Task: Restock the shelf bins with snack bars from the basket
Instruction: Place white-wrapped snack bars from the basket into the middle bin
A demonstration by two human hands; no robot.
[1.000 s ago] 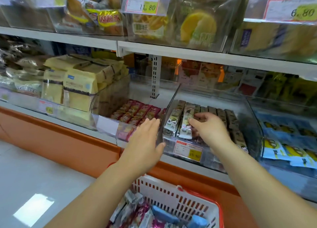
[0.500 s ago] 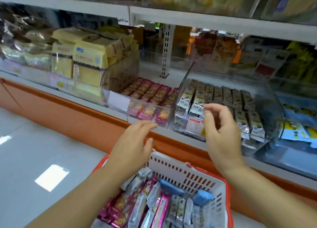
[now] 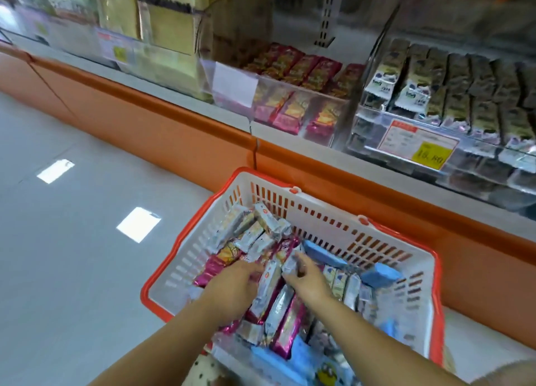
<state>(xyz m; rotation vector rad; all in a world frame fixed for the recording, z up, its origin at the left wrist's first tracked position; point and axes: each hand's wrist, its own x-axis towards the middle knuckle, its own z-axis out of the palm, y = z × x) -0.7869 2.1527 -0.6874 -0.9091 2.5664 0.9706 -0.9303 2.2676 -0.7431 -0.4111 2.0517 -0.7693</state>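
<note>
A white basket with an orange rim point(image 3: 327, 209) sits low in front of the shelf, filled with silver, magenta and blue snack bars point(image 3: 278, 307). Both my hands are inside it. My left hand point(image 3: 235, 287) lies over the magenta and silver bars with its fingers bent down into the pile; its hold is hidden. My right hand point(image 3: 309, 281) pinches the end of a silver snack bar point(image 3: 291, 262). Above on the shelf, a clear bin of magenta bars point(image 3: 301, 75) stands left of a clear bin of dark green bars point(image 3: 452, 89).
A price tag point(image 3: 417, 144) hangs on the front of the dark-bar bin. Yellow packs point(image 3: 162, 23) fill the bin further left. An orange plinth point(image 3: 174, 124) runs under the shelf. Grey floor point(image 3: 72, 240) lies to the left of the basket.
Both hands came down from the shelf bins into the basket, and my view tilted down with them. My right hand now pinches a silver bar.
</note>
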